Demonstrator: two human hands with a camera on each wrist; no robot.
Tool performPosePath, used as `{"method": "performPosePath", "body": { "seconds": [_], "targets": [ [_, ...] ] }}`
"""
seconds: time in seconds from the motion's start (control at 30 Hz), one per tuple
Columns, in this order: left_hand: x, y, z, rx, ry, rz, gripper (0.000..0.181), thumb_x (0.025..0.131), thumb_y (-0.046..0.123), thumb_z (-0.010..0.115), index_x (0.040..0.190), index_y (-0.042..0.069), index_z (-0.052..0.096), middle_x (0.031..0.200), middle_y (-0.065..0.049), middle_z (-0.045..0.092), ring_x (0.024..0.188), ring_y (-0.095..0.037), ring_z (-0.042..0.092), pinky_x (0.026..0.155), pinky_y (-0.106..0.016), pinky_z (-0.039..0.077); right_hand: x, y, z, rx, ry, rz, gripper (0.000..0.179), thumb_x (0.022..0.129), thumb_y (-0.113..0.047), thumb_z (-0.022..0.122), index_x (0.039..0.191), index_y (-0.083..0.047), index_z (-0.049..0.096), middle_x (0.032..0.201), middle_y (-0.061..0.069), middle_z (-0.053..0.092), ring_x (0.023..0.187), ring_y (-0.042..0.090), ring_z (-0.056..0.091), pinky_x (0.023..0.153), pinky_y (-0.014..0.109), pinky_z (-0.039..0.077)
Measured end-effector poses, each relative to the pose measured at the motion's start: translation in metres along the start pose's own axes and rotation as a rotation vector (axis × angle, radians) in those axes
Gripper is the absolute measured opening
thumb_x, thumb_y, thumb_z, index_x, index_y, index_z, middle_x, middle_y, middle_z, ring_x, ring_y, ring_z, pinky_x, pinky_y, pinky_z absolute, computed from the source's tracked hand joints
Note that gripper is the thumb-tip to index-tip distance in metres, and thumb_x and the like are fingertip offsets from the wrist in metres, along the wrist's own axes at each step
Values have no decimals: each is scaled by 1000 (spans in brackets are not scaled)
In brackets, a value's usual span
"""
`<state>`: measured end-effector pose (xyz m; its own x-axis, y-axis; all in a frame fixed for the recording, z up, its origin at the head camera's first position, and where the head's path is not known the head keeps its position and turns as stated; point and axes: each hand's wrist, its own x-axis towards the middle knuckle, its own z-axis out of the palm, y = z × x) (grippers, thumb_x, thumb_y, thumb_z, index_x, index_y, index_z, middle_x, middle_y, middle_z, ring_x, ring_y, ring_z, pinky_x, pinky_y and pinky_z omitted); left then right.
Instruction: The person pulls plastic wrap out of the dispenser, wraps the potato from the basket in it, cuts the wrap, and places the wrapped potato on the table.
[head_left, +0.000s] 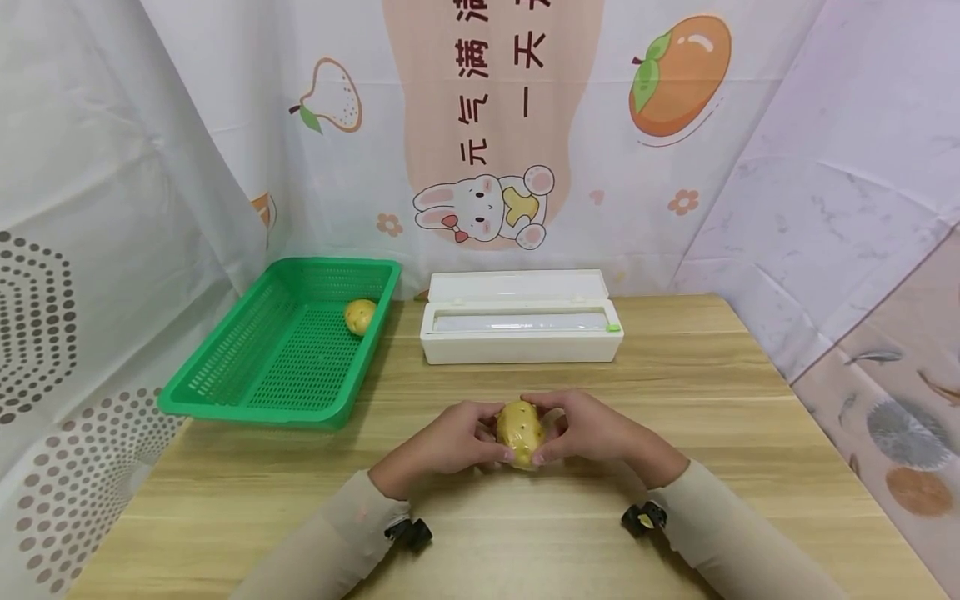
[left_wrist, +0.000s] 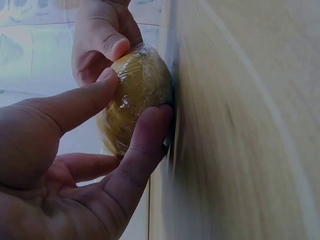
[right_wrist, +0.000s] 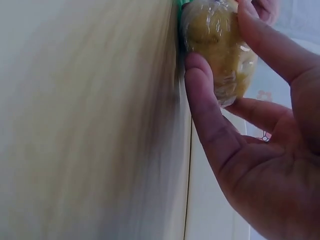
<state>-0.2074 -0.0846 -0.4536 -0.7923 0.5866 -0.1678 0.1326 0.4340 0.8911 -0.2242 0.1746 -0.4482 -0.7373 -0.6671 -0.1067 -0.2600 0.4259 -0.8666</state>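
Note:
Both hands hold one potato point(head_left: 521, 433) just over the wooden table, in front of the body. Shiny clear plastic film wraps the potato point(left_wrist: 136, 95), gathered and wrinkled on its surface in both wrist views. My left hand point(head_left: 463, 435) grips its left side, thumb toward me and fingers curled round it. From the right, my right hand point(head_left: 583, 427) grips it the same way. In the right wrist view, the right hand's thumb and fingers touch the wrapped potato point(right_wrist: 215, 45) on opposite sides. The potato's underside is hidden in the head view.
A green plastic basket point(head_left: 262, 412) stands at the left with another potato point(head_left: 360, 317) inside. Behind the hands is a white film dispenser box point(head_left: 521, 348), its lid raised and a small green slider point(head_left: 613, 327) at its right end. Printed curtain point(head_left: 337, 192) hangs behind the table point(head_left: 517, 542).

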Motion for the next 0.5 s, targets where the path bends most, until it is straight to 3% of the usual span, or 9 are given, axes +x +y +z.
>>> {"method": "performPosePath", "body": {
  "seconds": [0.27,0.5],
  "targets": [
    [0,3,2,26,43,-16,48,85,25,87,129,18,69,99,1,71,70,-19,73,58,-36,61,-1,-1,1,-8,6,0,101,74,-26,95,156,-2,42,129,11,64,83,21,72,70,31,62],
    [6,8,9,19,112,-22,43,87,24,86,127,16,71,94,4,74,70,-20,73,55,-33,58,-6,7,-7,-11,92,26,87,75,-29,94,150,-7,54,133,13,67,89,18,74,75,29,62]
  ]
}}
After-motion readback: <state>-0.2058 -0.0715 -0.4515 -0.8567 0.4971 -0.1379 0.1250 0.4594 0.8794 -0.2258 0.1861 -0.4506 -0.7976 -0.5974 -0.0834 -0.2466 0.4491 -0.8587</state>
